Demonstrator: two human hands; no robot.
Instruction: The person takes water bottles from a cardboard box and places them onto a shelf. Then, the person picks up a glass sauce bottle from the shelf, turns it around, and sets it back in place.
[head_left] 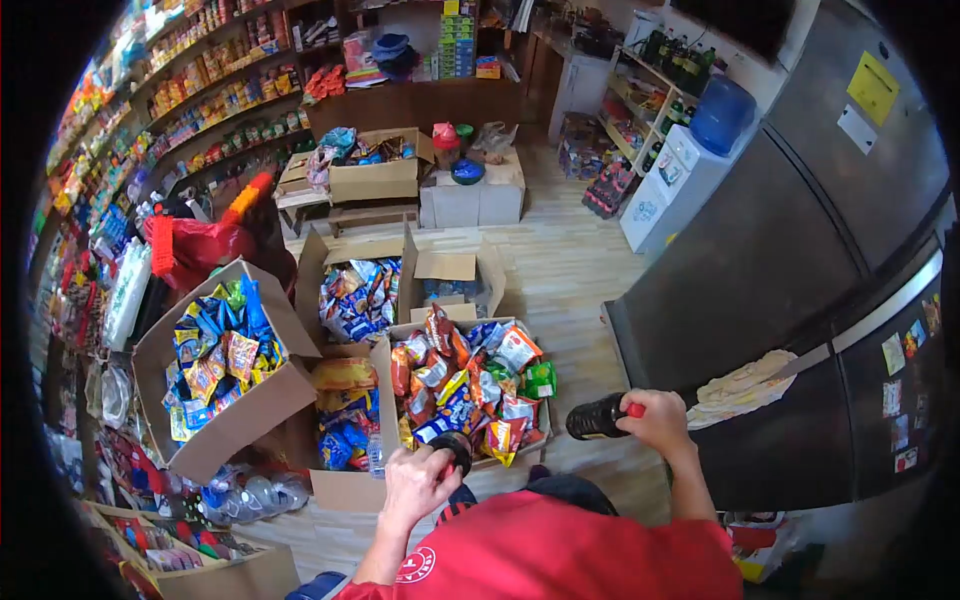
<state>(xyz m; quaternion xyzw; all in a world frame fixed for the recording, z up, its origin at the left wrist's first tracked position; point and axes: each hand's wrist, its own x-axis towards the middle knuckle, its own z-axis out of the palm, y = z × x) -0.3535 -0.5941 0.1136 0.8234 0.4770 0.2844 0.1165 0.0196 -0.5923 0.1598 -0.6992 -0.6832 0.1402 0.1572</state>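
My right hand (660, 424) is closed around the red-capped neck of a dark soda bottle (596, 418), which is tilted nearly sideways with its base to the left. Lower and further left, my left hand (418, 486) grips a second dark bottle (457, 450); my fingers hide much of it. Just beyond that hand stands an open cardboard box heaped with shiny snack bags (470, 390). The right-hand bottle hangs over the floor between this box and the fridge.
More open boxes of snack bags (360, 300) stand ahead, and a tilted carton (230, 425) is at left. A dark fridge (740, 290) with a cloth (740, 388) on its handle stands right. Behind are a water dispenser (668, 190), bottle packs (608, 190) and stocked shelves.
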